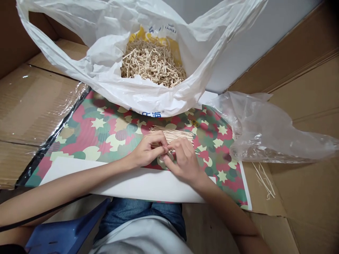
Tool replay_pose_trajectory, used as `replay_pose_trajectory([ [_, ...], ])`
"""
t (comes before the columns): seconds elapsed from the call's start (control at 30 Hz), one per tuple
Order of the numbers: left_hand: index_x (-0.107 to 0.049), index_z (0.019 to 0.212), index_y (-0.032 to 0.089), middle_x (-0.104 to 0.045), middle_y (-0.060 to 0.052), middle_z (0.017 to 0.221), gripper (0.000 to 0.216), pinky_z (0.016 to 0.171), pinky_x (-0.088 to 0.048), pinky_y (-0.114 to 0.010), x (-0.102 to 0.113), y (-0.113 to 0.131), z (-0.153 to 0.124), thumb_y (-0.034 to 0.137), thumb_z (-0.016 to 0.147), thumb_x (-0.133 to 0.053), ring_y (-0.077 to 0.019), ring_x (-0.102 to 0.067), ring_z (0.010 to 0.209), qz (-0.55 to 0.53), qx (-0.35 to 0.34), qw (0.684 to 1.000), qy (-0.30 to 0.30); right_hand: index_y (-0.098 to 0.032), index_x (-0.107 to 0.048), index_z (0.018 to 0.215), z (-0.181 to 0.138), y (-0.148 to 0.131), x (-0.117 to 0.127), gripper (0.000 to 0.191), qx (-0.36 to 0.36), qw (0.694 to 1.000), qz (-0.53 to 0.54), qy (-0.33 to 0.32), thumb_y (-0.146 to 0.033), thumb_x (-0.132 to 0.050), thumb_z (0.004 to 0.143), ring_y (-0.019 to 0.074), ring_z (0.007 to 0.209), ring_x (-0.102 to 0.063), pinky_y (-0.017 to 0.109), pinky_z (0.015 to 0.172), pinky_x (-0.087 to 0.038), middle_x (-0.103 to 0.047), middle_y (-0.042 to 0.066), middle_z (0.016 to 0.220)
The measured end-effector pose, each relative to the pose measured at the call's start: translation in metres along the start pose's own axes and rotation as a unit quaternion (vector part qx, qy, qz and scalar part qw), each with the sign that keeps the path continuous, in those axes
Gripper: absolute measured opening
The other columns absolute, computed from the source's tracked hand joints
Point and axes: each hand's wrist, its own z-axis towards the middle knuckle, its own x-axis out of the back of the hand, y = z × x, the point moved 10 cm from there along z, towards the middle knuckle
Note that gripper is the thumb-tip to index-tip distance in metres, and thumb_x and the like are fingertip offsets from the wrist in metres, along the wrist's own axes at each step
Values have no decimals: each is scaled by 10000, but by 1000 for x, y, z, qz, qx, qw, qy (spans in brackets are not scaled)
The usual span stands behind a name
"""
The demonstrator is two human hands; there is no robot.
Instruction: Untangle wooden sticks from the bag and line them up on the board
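Observation:
My left hand (150, 149) and my right hand (182, 157) meet with fingertips pinched together above the camouflage-patterned sheet (116, 141). What the fingertips hold is too small and too covered to make out. Just beyond them lies a bundle of thin, pale, straight sticks (177, 135), side by side and partly hidden behind my fingers. A small whitish round shape (162, 161) shows below the fingertips, mostly covered by my hands.
A white plastic bag (148, 97) stands wide at the back, holding many short, bent pale pieces (153, 63). To the right lies a clear plastic bag (265, 130), with several loose strands (265, 180) on the cardboard nearby. White paper (119, 180) lines the near edge. Cardboard (39, 102) borders the left.

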Motion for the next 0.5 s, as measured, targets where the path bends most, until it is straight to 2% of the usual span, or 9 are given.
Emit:
replay_pose_trajectory([
  [0.23, -533, 620, 130, -466, -2, 671, 165, 561, -366, -219, -8, -14, -3, 210, 755, -482, -96, -448, 608, -71, 82, 994, -11, -196, -467, 766, 1, 6, 3, 18, -25, 998, 38, 33, -186, -453, 767, 203, 751, -470, 342, 684, -384, -542, 51, 733],
  [0.4, -535, 613, 127, -460, 10, 653, 136, 595, -356, -220, -2, -10, -1, 168, 734, -487, -96, -440, 629, -71, 72, 995, 4, -200, -437, 731, 1, 9, 5, 68, -44, 994, 87, 40, -178, -446, 795, 182, 713, -472, 328, 673, -391, -530, 34, 696],
  [0.5, -536, 622, 128, -471, 7, 661, 138, 603, -358, -223, -1, -10, -1, 184, 739, -488, -101, -444, 640, -76, 80, 994, -1, -201, -453, 756, 1, 14, 3, 56, -61, 989, 136, 17, -216, -459, 810, 175, 749, -488, 323, 701, -401, -533, 28, 730],
])
